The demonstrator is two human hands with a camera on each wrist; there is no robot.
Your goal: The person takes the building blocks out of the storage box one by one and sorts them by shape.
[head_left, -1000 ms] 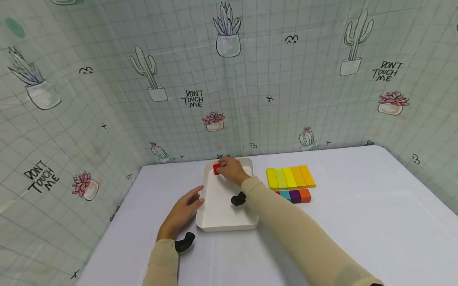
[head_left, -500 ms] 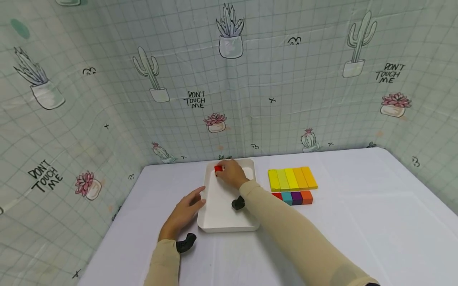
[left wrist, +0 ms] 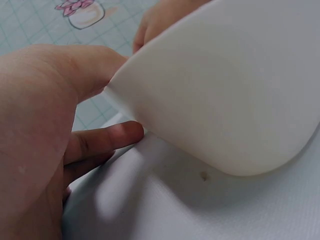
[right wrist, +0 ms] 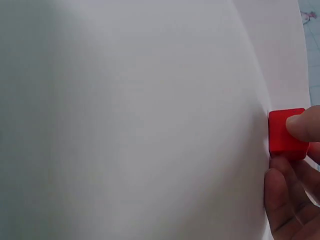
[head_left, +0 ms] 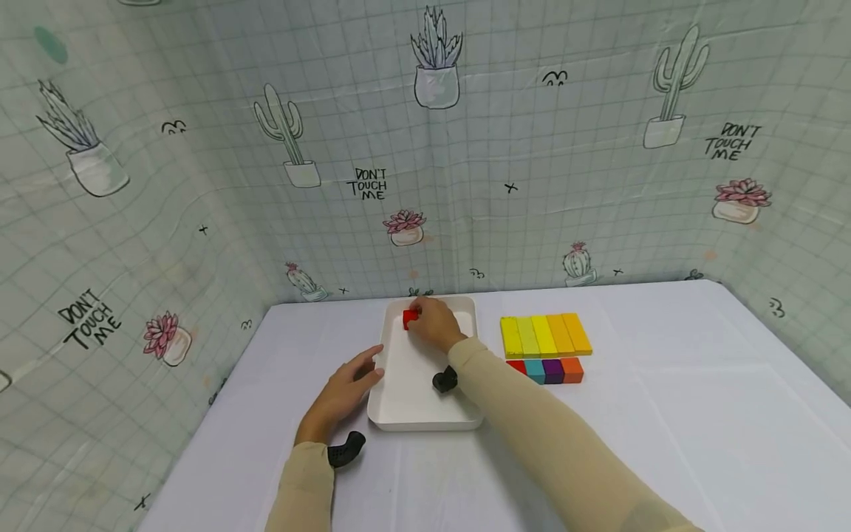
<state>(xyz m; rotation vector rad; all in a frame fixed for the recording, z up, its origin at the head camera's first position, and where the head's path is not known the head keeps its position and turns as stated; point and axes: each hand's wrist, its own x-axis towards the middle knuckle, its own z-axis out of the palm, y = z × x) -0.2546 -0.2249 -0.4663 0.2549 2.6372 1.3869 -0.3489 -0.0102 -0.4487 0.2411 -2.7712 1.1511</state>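
In the head view a red cube [head_left: 409,319] sits at the back left of a white tray [head_left: 412,391], by the tray's inner corner. My right hand [head_left: 435,324] pinches this cube; in the right wrist view the thumb [right wrist: 304,126] lies on the red cube's face [right wrist: 280,140], with fingers curled below it. On the tray's left side, my left hand [head_left: 340,391] touches the wall with nearly straight fingers. The left wrist view has the thumb at the tray's rim and a fingertip [left wrist: 131,133] against the outer wall [left wrist: 200,110].
Right of the tray lie several yellow to orange flat blocks [head_left: 547,336] side by side. A row of cubes in front of them includes a teal cube [head_left: 535,371], a purple cube [head_left: 553,372] and an orange cube [head_left: 572,370]. A patterned cloth [head_left: 505,229] backs the white table [head_left: 665,414].
The head view has shifted slightly. My right hand stays on the red cube, which has moved at most a little within the back left corner. The left hand stays at the tray's side.
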